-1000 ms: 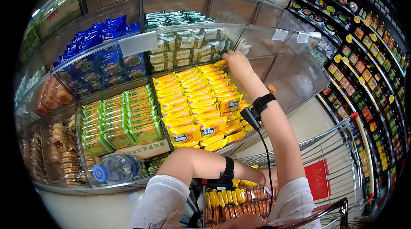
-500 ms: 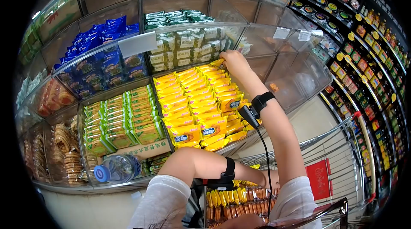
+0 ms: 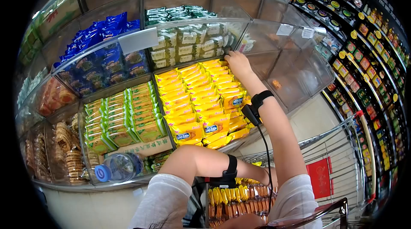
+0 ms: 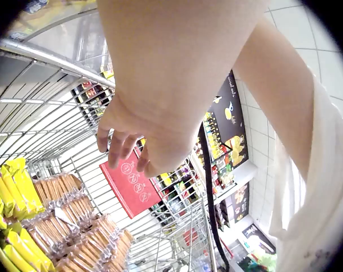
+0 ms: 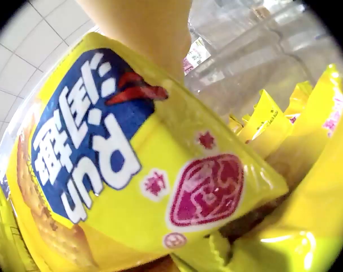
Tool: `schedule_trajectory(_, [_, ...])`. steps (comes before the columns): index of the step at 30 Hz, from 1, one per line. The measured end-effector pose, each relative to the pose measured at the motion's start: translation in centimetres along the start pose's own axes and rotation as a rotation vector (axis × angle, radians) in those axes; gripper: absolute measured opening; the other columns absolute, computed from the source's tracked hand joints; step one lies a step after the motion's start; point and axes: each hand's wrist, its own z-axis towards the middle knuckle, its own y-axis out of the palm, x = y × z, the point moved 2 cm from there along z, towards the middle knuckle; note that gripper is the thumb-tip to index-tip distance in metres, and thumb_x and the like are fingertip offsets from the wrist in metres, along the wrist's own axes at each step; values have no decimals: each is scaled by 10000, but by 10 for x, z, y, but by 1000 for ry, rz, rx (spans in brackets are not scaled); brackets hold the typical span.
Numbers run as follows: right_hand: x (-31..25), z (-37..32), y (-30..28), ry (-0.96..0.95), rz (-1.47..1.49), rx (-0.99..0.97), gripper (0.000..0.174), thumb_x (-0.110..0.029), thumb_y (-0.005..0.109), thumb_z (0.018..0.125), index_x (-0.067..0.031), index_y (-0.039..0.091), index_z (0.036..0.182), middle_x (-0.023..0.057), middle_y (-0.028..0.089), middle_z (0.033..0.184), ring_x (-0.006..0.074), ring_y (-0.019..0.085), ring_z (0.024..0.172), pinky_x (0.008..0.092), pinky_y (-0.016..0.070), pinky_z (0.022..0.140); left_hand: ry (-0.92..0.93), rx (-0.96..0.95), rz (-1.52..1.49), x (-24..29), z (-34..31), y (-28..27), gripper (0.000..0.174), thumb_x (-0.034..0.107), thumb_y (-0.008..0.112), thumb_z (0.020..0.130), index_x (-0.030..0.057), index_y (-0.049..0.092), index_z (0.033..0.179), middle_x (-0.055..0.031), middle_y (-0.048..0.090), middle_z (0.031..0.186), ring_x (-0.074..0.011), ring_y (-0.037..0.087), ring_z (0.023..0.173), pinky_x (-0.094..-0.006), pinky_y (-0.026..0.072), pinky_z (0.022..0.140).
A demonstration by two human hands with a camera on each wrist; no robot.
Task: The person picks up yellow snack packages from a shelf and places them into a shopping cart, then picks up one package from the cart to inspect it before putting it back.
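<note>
My right hand (image 3: 238,63) reaches to the far right corner of a clear bin filled with rows of yellow snack packets (image 3: 195,96). Its fingertips are right at the rearmost packets, against the divider; I cannot tell whether they pinch one. In the right wrist view a large yellow packet (image 5: 217,153) stands close to the camera and hides the fingers. My left hand (image 4: 151,133) hangs over the shopping cart with loosely bent fingers and nothing in them. Below it lie yellow packets (image 4: 18,192) and brown wrapped biscuits (image 4: 75,221).
Green-and-orange packets (image 3: 122,118) fill the bin to the left, with a plastic bottle (image 3: 122,167) lying in front. Blue packets (image 3: 102,41) and white-and-green ones (image 3: 188,41) stand behind. A clear partition (image 3: 291,75) and the wire cart (image 3: 342,152) are on the right.
The yellow packet that tilted up at my right fingertips now lies lower among the back row. My right hand stays at that corner. The left arm has hardly moved.
</note>
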Motion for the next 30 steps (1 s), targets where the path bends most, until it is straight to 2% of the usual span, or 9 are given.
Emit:
schedule_trajectory(3, [5, -4, -1, 68, 191, -155, 286, -52, 555, 667, -64, 536, 952, 120, 515, 920, 287, 508, 878, 356, 428, 733, -14, -31, 44, 1, 2, 0, 295, 253, 520, 740, 93, 514, 987, -118, 497, 1039, -284, 526, 893, -362, 432, 730])
schedule_trajectory(5, [11, -12, -27, 102, 454, 32, 386, -28, 542, 674, -58, 478, 1054, 150, 503, 956, 322, 498, 902, 367, 420, 764, -34, -63, 110, 2, 4, -1, 293, 255, 521, 740, 92, 516, 983, -118, 498, 1040, -283, 526, 894, -361, 432, 729])
schedule_trajectory(8, [15, -37, -88, 121, 501, -17, 383, -42, 542, 703, -51, 448, 1074, 161, 502, 978, 339, 484, 928, 372, 411, 786, -54, -151, 213, 6, 6, -3, 291, 258, 521, 739, 91, 518, 978, -118, 499, 1041, -283, 526, 895, -361, 432, 728])
schedule_trajectory(10, [17, -71, -125, 134, 506, -23, 359, -53, 542, 715, -53, 459, 1064, 160, 503, 986, 336, 485, 926, 370, 412, 781, -241, -448, 552, 6, 0, -5, 279, 251, 537, 738, 90, 538, 965, -87, 554, 964, -272, 534, 902, -389, 427, 740])
schedule_trajectory(12, [18, -121, -158, 140, 469, -107, 329, -68, 543, 731, -56, 476, 1054, 155, 507, 994, 325, 489, 924, 356, 412, 770, -45, -530, 799, -33, 1, 20, 297, 239, 489, 768, 62, 531, 1003, -93, 570, 940, -274, 562, 806, -382, 444, 683])
schedule_trajectory(15, [17, -218, -182, 303, 467, -280, 221, -102, 548, 748, -50, 535, 962, 151, 550, 912, 321, 527, 838, 359, 432, 715, -164, -783, 931, -16, -7, 5, 238, 212, 524, 732, 88, 597, 921, -89, 610, 863, -255, 581, 798, -391, 456, 608])
schedule_trajectory(20, [-1, -386, -163, 762, 724, -566, 210, -176, 515, 803, -30, 588, 935, 139, 595, 898, 262, 576, 813, 339, 450, 716, -242, -705, 868, -28, -9, -2, 269, 227, 554, 718, 99, 579, 954, -102, 611, 837, -260, 581, 823, -400, 437, 638])
schedule_trajectory(24, [-46, -456, -115, 710, 808, -1150, 368, -292, 501, 821, -43, 517, 1092, 151, 524, 1102, 296, 513, 979, 348, 405, 829, -259, -615, 914, -35, -15, -4, 363, 321, 548, 752, 94, 529, 1035, -129, 595, 900, -290, 568, 872, -417, 412, 717])
schedule_trajectory(30, [-105, -444, -66, 659, 946, -1072, 649, -395, 555, 763, -17, 324, 1236, 196, 459, 1170, 336, 444, 1066, 371, 361, 886, -315, -697, 902, -40, -17, -6, 377, 353, 526, 774, 82, 521, 1036, -137, 586, 931, -293, 563, 885, -412, 424, 732])
